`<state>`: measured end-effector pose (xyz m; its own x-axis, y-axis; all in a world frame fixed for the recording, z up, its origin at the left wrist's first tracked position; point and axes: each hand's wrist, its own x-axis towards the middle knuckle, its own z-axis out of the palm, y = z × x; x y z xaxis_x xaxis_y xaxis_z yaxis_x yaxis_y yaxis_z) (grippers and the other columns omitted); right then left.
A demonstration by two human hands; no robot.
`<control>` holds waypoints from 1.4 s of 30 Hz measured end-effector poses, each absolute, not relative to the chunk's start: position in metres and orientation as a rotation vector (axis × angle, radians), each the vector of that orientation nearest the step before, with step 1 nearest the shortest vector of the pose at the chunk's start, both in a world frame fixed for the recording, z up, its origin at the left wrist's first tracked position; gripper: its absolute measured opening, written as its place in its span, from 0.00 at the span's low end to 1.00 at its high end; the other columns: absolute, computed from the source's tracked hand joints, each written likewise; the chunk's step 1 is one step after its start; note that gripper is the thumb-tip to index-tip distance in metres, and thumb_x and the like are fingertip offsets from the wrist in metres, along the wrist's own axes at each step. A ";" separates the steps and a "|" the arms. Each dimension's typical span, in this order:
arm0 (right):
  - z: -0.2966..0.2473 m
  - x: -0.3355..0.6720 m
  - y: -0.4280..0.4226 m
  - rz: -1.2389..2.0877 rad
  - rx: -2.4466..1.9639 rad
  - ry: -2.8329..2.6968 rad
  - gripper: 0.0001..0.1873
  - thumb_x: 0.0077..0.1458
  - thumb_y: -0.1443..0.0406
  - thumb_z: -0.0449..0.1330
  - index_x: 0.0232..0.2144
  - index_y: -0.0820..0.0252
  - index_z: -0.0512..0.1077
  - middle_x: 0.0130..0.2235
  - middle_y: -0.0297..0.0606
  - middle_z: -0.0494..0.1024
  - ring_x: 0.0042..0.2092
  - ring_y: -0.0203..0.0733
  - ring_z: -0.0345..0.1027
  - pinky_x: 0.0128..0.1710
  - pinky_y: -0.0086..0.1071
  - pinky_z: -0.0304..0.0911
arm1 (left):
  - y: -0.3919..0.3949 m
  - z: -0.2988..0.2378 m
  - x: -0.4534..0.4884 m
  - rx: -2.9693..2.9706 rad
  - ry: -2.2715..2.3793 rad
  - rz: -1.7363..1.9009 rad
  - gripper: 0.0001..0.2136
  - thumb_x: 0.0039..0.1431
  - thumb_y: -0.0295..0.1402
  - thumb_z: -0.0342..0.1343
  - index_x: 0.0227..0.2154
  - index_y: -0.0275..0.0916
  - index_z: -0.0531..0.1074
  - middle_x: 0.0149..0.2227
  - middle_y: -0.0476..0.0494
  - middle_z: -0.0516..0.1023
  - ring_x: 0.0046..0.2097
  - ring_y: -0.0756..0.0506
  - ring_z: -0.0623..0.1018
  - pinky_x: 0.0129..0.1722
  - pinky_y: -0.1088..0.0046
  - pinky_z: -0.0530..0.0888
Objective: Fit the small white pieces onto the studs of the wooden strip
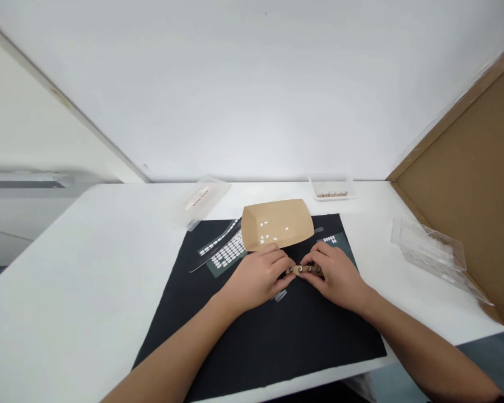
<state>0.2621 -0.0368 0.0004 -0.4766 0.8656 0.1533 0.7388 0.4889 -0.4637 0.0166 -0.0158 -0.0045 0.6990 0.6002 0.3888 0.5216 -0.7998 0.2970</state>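
Between my fingers is a narrow brown strip (pixel 304 270) with several small dark shiny round parts in a row. My left hand (pixel 260 277) pinches its left end, and my right hand (pixel 336 274) grips it from the right. The strip is held over a black mat (pixel 277 347). Just beyond my hands stands a brown paper tray (pixel 294 215) with several small white oval pieces inside. A small clear piece (pixel 280 295) lies on the mat below my left hand.
Dark tweezers (pixel 212 254) lie across a green sheet of white ovals (pixel 229 252). Another green sheet (pixel 340 242) is partly behind my right hand. Further out are a clear box (pixel 331 187), a clear lid (pixel 204 198), clear plastic cases (pixel 432 246) and a cardboard box (pixel 470 184).
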 end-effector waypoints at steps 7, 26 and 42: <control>0.009 0.268 -0.034 0.474 -1.347 -2.430 0.05 0.64 0.63 0.71 0.39 0.56 0.79 0.39 0.35 0.80 0.42 0.43 0.75 0.42 0.39 0.62 | -0.015 -0.004 0.017 2.735 0.897 0.744 0.07 0.73 0.36 0.58 0.41 0.39 0.77 0.37 0.43 0.82 0.41 0.42 0.80 0.39 0.67 0.75; 0.007 0.267 -0.031 0.528 -1.492 -2.313 0.08 0.60 0.66 0.73 0.31 0.55 0.78 0.35 0.31 0.81 0.37 0.40 0.75 0.37 0.35 0.61 | -0.015 -0.005 0.016 2.721 0.901 0.744 0.05 0.73 0.35 0.59 0.41 0.39 0.76 0.36 0.45 0.81 0.40 0.43 0.79 0.38 0.67 0.74; 0.003 0.266 -0.033 0.607 -1.345 -2.131 0.04 0.66 0.66 0.67 0.36 0.55 0.76 0.38 0.33 0.83 0.40 0.42 0.77 0.43 0.36 0.67 | -0.016 -0.003 0.016 2.755 0.873 0.798 0.07 0.71 0.35 0.61 0.46 0.38 0.75 0.39 0.42 0.82 0.42 0.41 0.80 0.40 0.66 0.76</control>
